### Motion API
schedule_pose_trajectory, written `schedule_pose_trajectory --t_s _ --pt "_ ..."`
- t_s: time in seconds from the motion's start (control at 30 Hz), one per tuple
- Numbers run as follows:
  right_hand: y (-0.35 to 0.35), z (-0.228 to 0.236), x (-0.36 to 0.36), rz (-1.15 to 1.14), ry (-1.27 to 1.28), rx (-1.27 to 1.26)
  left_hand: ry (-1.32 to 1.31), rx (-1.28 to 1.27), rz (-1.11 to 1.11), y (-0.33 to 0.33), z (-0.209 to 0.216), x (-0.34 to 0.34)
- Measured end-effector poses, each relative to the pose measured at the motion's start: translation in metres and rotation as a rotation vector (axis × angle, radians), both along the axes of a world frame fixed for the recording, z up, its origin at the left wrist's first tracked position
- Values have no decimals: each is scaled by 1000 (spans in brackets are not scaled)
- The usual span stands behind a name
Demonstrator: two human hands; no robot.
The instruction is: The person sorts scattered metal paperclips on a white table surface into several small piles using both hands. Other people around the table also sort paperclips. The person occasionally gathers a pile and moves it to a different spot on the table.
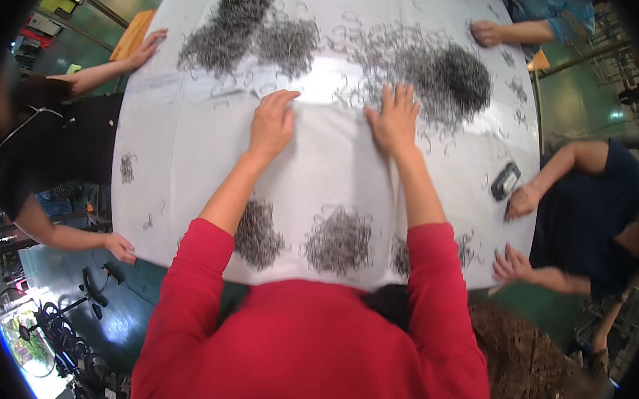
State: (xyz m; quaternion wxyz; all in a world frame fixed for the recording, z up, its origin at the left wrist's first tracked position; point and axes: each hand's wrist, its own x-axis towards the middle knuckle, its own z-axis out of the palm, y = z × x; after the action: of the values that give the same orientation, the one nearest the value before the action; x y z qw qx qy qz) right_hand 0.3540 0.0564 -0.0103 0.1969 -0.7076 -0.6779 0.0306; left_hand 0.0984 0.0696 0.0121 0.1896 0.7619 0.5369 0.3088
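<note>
Reaching over the white-covered table (329, 163), both my arms in red sleeves stretch forward. My right hand (395, 122) lies with spread fingers at the near edge of a wide pile of small, dark, curved wire pieces (457, 83). To its left, my left hand (272, 126) is over the white surface, fingers stretched out and holding nothing visible; a few loose pieces lie just beyond it. Further away on the left is another heap of the curved wire pieces (231, 26), with a smaller heap (289, 45) beside it.
Near me sit two more heaps (337, 239) (258, 236), and a third is partly hidden by my right sleeve. A black device (506, 181) lies at the right, close to a co-worker's hand (523, 201). Other people's hands rest at the left edge (149, 45) and far right (487, 33).
</note>
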Motion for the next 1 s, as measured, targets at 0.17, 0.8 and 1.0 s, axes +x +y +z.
schedule_pose_trajectory --t_s 0.17,0.8,1.0 --pt "-1 42 -52 289 53 -212 439 241 -71 76 -9 16" --pt "1 33 -21 106 -42 -192 304 133 123 34 -22 -44" --pt "8 17 -39 52 -31 132 264 131 207 25 -26 -46"
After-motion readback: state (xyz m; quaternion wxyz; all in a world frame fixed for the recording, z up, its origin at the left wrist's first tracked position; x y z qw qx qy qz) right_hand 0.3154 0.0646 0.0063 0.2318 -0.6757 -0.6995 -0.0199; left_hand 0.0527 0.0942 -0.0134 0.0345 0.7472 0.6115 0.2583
